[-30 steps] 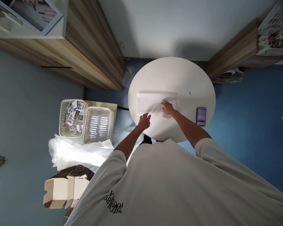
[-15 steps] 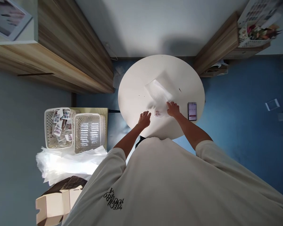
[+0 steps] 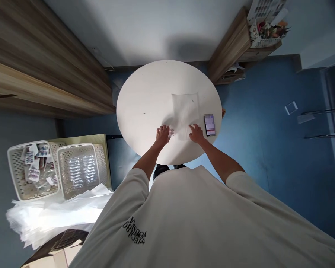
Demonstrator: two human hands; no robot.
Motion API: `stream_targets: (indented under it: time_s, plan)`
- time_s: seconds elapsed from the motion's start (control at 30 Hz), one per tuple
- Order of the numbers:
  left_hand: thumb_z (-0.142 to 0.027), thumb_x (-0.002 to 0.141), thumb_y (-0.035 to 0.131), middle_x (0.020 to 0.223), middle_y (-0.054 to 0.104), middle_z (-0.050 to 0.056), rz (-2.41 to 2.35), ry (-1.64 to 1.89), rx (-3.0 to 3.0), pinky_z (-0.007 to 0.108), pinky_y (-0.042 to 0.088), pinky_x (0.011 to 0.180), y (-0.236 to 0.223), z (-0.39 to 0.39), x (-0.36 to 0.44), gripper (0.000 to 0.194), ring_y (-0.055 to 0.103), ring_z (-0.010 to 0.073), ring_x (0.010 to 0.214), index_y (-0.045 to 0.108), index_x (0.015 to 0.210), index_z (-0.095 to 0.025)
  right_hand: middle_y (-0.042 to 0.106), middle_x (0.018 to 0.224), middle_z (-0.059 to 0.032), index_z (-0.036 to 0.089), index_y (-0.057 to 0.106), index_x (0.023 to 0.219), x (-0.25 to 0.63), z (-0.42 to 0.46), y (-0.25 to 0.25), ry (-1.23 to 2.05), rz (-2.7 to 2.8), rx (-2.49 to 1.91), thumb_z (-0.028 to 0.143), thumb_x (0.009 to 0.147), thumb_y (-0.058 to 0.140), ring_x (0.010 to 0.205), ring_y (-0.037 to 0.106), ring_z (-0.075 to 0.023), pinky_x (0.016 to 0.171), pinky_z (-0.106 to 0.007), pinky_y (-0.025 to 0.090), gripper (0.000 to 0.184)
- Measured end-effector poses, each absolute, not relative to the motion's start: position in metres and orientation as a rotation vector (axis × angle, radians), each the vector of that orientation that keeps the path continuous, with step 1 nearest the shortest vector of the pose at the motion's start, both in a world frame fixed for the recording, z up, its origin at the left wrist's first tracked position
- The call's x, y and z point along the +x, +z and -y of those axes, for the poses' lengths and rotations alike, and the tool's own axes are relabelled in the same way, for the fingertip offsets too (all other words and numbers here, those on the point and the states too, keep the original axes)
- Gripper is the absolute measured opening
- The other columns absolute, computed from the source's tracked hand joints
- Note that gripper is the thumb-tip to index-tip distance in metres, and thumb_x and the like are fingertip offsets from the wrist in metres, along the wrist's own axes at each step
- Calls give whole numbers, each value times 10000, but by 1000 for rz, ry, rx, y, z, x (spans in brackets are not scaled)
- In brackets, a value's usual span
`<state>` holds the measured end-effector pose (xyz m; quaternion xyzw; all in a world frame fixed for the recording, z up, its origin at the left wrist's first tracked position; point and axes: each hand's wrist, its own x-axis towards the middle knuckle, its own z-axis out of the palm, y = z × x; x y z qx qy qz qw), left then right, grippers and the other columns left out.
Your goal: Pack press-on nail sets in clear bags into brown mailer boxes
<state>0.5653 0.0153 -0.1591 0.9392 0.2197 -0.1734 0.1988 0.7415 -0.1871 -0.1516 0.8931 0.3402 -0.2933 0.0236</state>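
Observation:
On the round white table (image 3: 139, 89) lies a thin translucent white foam wrapping sheet (image 3: 185, 106), spread nearly flat. My left hand (image 3: 163, 134) is closed over the left side of a small clear pack of reddish false nails (image 3: 171, 132), which sits at the sheet's left edge. Part of the pack is hidden under the fingers. At the sheet's right edge rests my right hand (image 3: 196, 133), fingers apart, thumb and index finger touching the sheet.
A phone (image 3: 210, 125) with a lit screen lies right of my right hand. Left of me, one white basket (image 3: 13, 163) holds nail packs; another basket (image 3: 61, 175) holds clear plastic trays. Stacked white sheets (image 3: 58, 212) lie in front of them. A wooden cabinet (image 3: 72, 63) stands at left.
The foam sheet has come closer to me and now lies straighter and flatter. My left hand has reached the nail pack. The whole view has shifted, with the table further left.

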Motion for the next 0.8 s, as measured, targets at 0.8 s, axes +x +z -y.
stream_targets:
  time_s: [0.8]
  plan:
    - [-344, 883, 803, 1583, 457, 177, -654, -384, 2423, 502, 414, 1184, -158, 3, 568, 784, 510, 360, 1429, 412, 1556, -256, 561, 1457, -198, 168, 634, 1338, 670, 197, -167, -868, -1468, 2797, 171, 907, 543, 1302, 508, -357, 1056, -471, 436, 441]
